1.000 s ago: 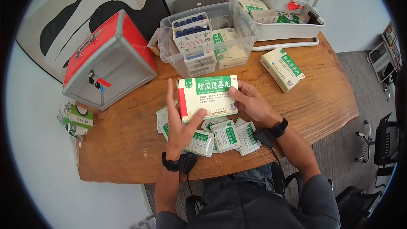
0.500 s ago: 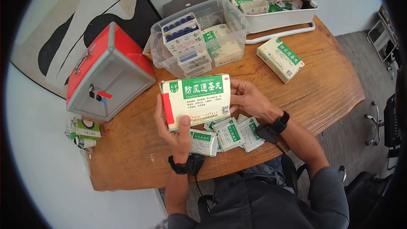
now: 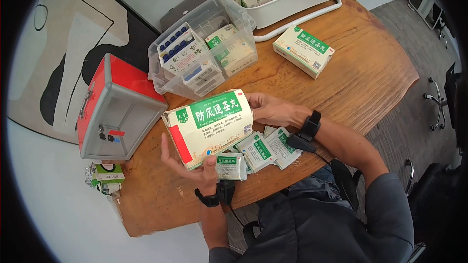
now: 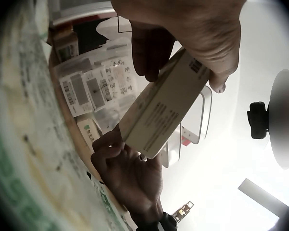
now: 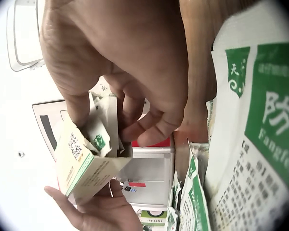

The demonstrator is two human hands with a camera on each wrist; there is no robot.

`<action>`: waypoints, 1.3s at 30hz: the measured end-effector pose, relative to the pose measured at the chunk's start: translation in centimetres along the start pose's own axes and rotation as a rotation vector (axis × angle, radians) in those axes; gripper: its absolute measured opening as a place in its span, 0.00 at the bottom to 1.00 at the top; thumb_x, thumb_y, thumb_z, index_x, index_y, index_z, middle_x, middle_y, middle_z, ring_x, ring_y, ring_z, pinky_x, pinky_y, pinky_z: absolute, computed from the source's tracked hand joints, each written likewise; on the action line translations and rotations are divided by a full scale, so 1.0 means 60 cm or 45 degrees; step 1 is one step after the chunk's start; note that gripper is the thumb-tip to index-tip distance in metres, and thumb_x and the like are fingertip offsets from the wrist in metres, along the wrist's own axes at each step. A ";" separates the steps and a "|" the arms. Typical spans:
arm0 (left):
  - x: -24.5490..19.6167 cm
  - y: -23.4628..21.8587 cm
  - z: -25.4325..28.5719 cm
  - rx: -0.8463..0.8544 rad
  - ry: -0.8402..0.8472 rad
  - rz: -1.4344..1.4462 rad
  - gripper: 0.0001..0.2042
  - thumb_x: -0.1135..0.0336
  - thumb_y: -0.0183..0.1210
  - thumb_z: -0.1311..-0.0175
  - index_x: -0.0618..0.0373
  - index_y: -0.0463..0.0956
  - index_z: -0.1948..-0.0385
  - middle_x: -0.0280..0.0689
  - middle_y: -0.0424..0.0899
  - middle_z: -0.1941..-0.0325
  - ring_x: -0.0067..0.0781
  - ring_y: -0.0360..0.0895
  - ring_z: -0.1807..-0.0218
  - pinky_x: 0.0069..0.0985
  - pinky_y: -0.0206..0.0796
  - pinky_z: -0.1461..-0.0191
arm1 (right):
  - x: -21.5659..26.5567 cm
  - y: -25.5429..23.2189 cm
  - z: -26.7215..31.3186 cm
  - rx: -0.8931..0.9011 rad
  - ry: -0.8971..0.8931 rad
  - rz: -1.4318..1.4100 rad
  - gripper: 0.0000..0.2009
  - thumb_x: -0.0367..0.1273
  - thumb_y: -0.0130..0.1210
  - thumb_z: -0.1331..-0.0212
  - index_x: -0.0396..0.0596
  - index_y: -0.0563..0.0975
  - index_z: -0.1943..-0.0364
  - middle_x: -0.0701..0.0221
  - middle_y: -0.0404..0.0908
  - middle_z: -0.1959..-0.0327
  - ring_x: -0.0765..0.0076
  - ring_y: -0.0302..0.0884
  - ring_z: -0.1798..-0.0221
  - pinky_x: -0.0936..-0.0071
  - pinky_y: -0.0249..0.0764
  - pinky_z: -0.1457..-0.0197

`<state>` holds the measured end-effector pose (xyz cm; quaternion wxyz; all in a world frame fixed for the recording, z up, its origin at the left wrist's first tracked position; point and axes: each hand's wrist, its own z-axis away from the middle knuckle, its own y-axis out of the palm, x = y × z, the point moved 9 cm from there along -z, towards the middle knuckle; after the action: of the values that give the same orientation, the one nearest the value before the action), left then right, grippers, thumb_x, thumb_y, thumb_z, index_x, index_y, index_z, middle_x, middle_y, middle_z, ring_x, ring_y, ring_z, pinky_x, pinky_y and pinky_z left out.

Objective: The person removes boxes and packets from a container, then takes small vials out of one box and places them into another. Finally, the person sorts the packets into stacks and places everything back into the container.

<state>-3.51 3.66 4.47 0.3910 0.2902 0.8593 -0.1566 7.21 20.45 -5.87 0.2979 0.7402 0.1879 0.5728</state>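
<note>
A cream-and-green medicine box [image 3: 214, 122] with a red strip is held up over the near edge of the table, tilted. My left hand [image 3: 195, 173] grips its lower left part, thumb at the front edge; the left wrist view shows the box between thumb and fingers. At the opposite end, my right hand [image 3: 273, 109] holds the box by its open end. The right wrist view shows that opening, with sachets [image 5: 98, 134] inside and the right fingers curled close by. Below the box, several green-and-white sachets [image 3: 258, 153] lie in a loose pile, partly hidden.
Another medicine box [image 3: 304, 51] lies on the wooden table [image 3: 360, 63]. A clear plastic bin [image 3: 239, 68] with boxes and blue-capped vials stands behind, beside a red-and-grey locked case [image 3: 122, 112]. A white tray [image 3: 278, 12] sits at the back. A green carton [image 3: 108, 173] is at the left edge.
The head view has swung, shifting the table's things. The box has tilted, its right end higher. My left fingers have spread from its left side, and my right hand stays at the right end.
</note>
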 end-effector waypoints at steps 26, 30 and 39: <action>0.046 -0.039 -0.013 -0.306 -0.291 0.243 0.28 0.67 0.55 0.22 0.64 0.56 0.26 0.49 0.71 0.28 0.36 0.75 0.32 0.36 0.68 0.27 | 0.044 -0.034 0.009 -0.444 -0.009 -0.156 0.24 0.30 0.57 0.24 0.39 0.68 0.29 0.61 0.81 0.34 0.69 0.83 0.35 0.69 0.81 0.30; 0.060 -0.032 -0.010 -0.279 -0.343 0.301 0.27 0.67 0.55 0.22 0.63 0.56 0.26 0.49 0.71 0.29 0.35 0.74 0.31 0.36 0.66 0.26 | 0.040 -0.013 0.013 -0.378 0.006 -0.106 0.26 0.30 0.62 0.27 0.42 0.69 0.29 0.64 0.82 0.36 0.69 0.82 0.35 0.68 0.81 0.31; 0.066 -0.057 -0.016 -0.354 -0.385 0.253 0.24 0.62 0.54 0.18 0.63 0.58 0.29 0.47 0.75 0.33 0.33 0.75 0.34 0.33 0.67 0.29 | 0.063 -0.046 0.021 -0.481 0.033 0.164 0.27 0.32 0.68 0.31 0.42 0.72 0.31 0.66 0.85 0.41 0.73 0.85 0.43 0.73 0.83 0.38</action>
<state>-8.28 2.96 2.22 0.5648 0.2900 0.7715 -0.0393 9.59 24.57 -5.11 0.3918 0.6742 0.0330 0.6252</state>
